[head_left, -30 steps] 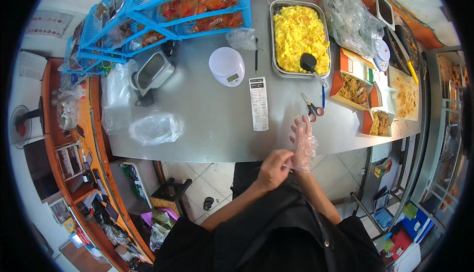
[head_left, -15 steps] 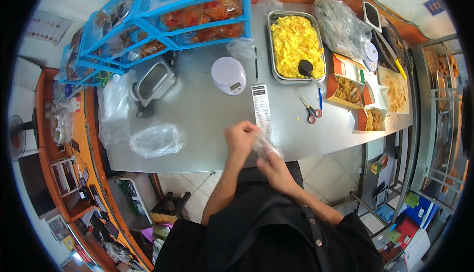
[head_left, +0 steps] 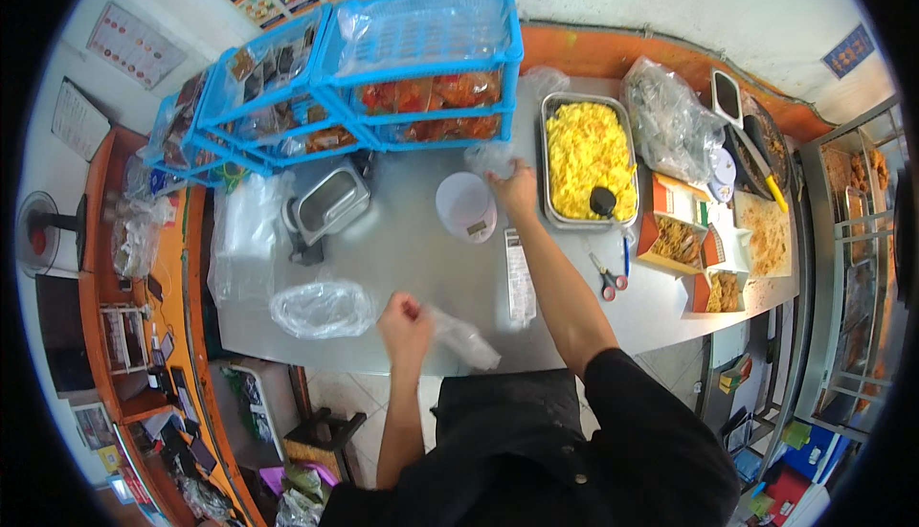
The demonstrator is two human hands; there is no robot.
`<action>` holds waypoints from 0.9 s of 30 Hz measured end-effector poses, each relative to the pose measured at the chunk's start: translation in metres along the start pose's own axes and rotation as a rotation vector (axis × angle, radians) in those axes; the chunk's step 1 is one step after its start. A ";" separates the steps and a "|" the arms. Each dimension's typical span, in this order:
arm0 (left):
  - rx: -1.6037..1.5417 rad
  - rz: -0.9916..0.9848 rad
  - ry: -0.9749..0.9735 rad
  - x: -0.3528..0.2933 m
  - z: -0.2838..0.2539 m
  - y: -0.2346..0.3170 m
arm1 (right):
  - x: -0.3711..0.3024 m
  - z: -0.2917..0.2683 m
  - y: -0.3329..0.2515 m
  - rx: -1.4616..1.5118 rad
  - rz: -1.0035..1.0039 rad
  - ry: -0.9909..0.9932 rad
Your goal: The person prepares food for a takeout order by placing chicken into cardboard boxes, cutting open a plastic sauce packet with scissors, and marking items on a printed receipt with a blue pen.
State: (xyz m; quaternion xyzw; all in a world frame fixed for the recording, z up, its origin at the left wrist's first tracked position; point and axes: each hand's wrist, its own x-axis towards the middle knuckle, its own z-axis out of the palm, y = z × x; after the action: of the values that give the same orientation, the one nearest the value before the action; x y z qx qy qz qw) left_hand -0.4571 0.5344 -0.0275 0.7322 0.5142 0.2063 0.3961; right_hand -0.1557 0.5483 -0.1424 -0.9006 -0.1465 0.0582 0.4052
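Your left hand [head_left: 404,321] is pinching a clear plastic bag [head_left: 464,337] at the bench [head_left: 402,249] edge, while your right hand [head_left: 517,185] is closing on another bag [head_left: 490,156] beside the rice tray [head_left: 586,158].

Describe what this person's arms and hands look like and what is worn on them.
Both forearms are bare, with no watch, bracelet or rings visible. The left hand and right hand show no gloves. A black short-sleeved top covers the shoulders and upper arms.

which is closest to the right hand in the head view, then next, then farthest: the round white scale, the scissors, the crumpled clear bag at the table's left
From the right hand:
1. Round white scale, just left of it.
2. Scissors, nearer the person, to the right.
3. Crumpled clear bag, far left near the table's front edge.
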 end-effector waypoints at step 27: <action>-0.182 -0.290 0.439 -0.091 -0.036 -0.014 | -0.171 -0.110 -0.039 0.423 -0.300 -1.778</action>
State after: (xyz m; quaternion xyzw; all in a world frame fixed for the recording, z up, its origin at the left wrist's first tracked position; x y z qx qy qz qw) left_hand -0.5259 0.4660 -0.0077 0.5501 0.6665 0.3466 0.3649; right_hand -0.3017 0.4417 -0.0426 -0.4035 -0.5050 0.7003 0.3029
